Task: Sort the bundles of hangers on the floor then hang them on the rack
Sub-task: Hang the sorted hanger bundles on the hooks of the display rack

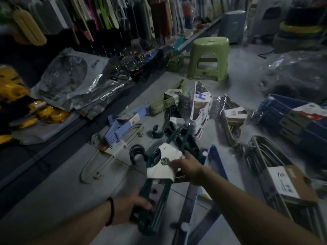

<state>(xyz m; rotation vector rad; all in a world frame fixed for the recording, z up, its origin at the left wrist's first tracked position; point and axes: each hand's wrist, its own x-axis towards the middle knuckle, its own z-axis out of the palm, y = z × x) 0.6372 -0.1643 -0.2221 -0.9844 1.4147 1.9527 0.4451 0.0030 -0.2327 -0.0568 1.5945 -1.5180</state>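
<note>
I hold a bundle of dark green hangers [159, 191] with a white paper band [162, 163] low over the floor. My left hand [131, 206] grips its lower end. My right hand [187, 165] grips the bundle at the band. Other bundles lie on the grey floor: lilac hangers [118, 128], beige hangers [99, 161], olive hangers [164, 105], a white and pink pack [200, 110], a tan bundle [231, 124], dark blue packs [297, 119], and black hangers with a cardboard sleeve [283, 184]. A blue hanger bundle [208, 174] lies under my right arm.
A green plastic stool [208, 57] stands on the floor ahead. The rack along the left wall [106, 18] is full of hanging goods. Silver plastic bags [70, 82] and yellow items [47, 112] lie on the low shelf at left. A large plastic bag [297, 73] sits at right.
</note>
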